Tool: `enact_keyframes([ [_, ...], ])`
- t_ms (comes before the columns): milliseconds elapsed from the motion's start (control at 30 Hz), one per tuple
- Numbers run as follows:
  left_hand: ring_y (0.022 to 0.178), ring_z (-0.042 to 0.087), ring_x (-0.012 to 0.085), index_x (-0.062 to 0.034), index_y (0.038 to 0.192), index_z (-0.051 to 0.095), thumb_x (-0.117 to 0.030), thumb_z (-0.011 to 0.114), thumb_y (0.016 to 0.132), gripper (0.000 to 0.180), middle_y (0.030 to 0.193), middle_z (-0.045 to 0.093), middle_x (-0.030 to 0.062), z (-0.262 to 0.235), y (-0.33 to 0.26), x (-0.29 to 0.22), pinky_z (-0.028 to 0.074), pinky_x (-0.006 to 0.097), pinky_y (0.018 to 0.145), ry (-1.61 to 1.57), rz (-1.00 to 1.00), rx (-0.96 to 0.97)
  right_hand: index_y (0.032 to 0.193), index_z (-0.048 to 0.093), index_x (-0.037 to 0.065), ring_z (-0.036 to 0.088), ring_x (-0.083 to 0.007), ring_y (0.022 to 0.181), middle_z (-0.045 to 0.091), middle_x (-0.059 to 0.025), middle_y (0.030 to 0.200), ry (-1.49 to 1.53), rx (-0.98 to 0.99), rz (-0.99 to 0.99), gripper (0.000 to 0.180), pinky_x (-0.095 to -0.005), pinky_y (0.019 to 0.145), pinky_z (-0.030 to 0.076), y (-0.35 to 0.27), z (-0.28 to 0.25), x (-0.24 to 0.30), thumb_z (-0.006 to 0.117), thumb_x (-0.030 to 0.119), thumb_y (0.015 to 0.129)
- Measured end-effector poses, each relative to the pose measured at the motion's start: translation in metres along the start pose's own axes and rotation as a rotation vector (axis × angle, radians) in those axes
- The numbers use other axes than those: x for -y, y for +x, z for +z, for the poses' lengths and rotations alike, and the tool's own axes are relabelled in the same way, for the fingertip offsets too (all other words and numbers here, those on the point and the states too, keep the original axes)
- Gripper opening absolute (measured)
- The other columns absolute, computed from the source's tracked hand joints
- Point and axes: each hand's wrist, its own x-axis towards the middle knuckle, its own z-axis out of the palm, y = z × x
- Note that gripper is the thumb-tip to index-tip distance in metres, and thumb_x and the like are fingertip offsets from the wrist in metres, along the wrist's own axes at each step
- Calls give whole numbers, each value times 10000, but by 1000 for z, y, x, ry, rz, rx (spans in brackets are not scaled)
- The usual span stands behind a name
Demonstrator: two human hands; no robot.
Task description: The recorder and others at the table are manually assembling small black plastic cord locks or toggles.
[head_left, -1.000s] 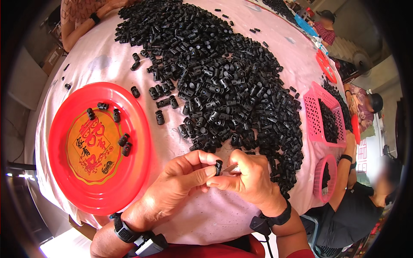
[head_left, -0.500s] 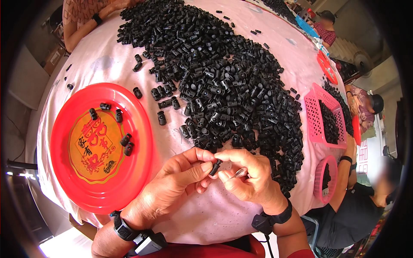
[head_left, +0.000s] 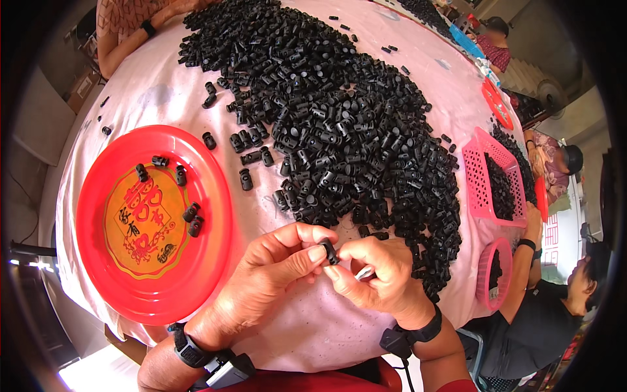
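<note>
Between its thumb and index finger, my left hand [head_left: 277,261] pinches a black plastic cord lock [head_left: 329,251], held tilted over the near part of the table. Close by on the right, my right hand [head_left: 379,271] is closed round a small silver metal tool [head_left: 364,272], mostly hidden by the fingers. Its thumb tip is at the lower end of the cord lock. Just beyond both hands spreads a large heap of similar black cord locks [head_left: 353,130]. To the left, a red round tray [head_left: 219,261] holds several of them.
A few loose cord locks [head_left: 245,179] lie between tray and heap. On the right stand a pink rectangular basket [head_left: 471,189] and a pink round basket [head_left: 483,287], both with black parts. Co-workers sit along the right; another person's arm [head_left: 124,49] rests at the far left.
My left hand has turned the cord lock and raised it slightly. My right index finger has drawn back from its top, and the right hand has shifted a little.
</note>
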Motion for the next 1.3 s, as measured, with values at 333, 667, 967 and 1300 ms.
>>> enact_keyframes([
  [333, 917, 577, 82, -40, 1176, 608, -159, 567, 994, 221, 1000, 635, 10, 5, 0, 0, 464, 246, 864, -3, -41, 11, 773, 559, 47, 646, -160, 512, 635, -60, 636, -52, 48, 171, 425, -279, 445, 488, -7, 0, -4, 845, 360, 745],
  [667, 913, 524, 31, -33, 1232, 614, -139, 534, 1010, 259, 1125, 645, -3, 4, 2, 3, 421, 202, 800, 114, -12, 48, 799, 567, 44, 674, -206, 546, 653, -69, 659, -115, 68, 195, 524, -304, 472, 518, -6, 1, -6, 805, 506, 734],
  [967, 864, 502, 25, -42, 1240, 612, -133, 527, 1013, 259, 1096, 642, -10, 6, 1, 3, 420, 199, 770, 137, -29, 23, 801, 574, 41, 684, -220, 560, 646, -67, 637, -146, 85, 207, 535, -308, 482, 526, -8, 2, -7, 804, 518, 724],
  [1300, 830, 501, 15, -41, 1229, 612, -133, 539, 1008, 250, 1043, 641, -27, 3, 3, 7, 419, 189, 740, 151, -4, 20, 920, 644, 31, 701, -199, 585, 679, -60, 669, -127, 80, 203, 495, -298, 484, 534, -6, 3, -5, 800, 469, 749],
])
